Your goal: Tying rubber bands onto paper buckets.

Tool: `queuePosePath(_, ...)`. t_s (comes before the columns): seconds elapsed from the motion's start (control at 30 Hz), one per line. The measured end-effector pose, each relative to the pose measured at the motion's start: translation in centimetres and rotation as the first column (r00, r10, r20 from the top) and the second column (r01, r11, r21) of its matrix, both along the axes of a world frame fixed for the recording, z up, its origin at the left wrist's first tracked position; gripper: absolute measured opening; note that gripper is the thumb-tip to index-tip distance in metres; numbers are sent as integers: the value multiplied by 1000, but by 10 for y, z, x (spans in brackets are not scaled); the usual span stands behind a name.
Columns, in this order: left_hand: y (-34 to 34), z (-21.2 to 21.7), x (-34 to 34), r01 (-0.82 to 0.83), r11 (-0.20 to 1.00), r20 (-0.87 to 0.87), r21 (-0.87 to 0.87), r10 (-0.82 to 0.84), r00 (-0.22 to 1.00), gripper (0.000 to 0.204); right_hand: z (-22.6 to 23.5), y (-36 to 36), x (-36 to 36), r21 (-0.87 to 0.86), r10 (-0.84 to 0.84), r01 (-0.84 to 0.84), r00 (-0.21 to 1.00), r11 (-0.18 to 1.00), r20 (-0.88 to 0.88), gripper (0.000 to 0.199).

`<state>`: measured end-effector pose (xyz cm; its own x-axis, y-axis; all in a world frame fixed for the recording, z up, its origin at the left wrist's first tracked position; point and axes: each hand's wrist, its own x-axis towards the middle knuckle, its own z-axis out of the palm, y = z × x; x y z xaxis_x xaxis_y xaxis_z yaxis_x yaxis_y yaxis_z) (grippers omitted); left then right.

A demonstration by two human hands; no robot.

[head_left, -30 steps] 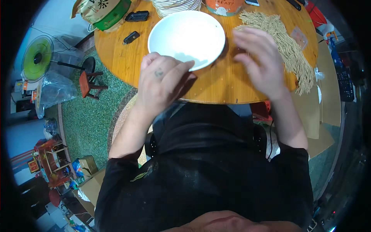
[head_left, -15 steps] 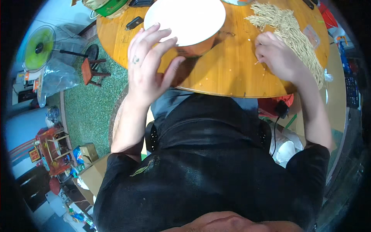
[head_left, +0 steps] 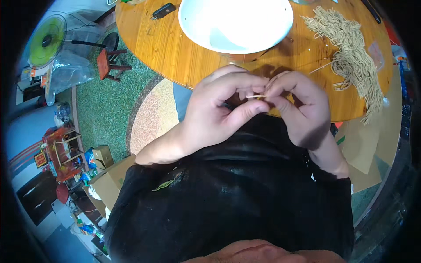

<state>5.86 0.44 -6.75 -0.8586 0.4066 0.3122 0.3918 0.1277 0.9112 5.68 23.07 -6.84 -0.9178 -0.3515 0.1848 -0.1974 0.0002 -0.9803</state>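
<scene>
My two hands meet just over the table's near edge. Between the thumb and fingers of my right hand (head_left: 302, 103) is pinched the end of a thin beige cord (head_left: 255, 96), whose tip sticks out to the left. My left hand (head_left: 223, 103) curves around that tip, its thumb apart from its fingers, and its fingertips reach the right hand's. Farther right lies a long bundle of beige cords (head_left: 348, 48), with one loose strand (head_left: 322, 68) pointing toward my right hand.
A large white basin (head_left: 237, 28) stands at the far middle of the round wooden table (head_left: 162, 48). A black key fob (head_left: 164, 10) lies left of it. On the floor to the left are a small red stool (head_left: 104, 63) and a green fan (head_left: 47, 40).
My left hand has come away from the basin and moved right and nearer. My right hand has left the cord bundle and come in to meet it, with a cord pinched.
</scene>
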Motion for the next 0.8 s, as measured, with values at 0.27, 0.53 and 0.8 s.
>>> queuePosePath(0.27,-2,-9,-4,-88,995,36,-35,90,995,18,-7,-8,-7,39,-68,69,997,997,-33,12)
queuePosePath(0.53,-7,0,-5,-44,998,94,-51,48,994,12,8,-2,-12,283,15,160,849,946,-529,18)
queuePosePath(0.8,10,28,-15,-197,967,-577,-164,68,814,34,12,23,-11,230,-241,406,820,885,-519,13)
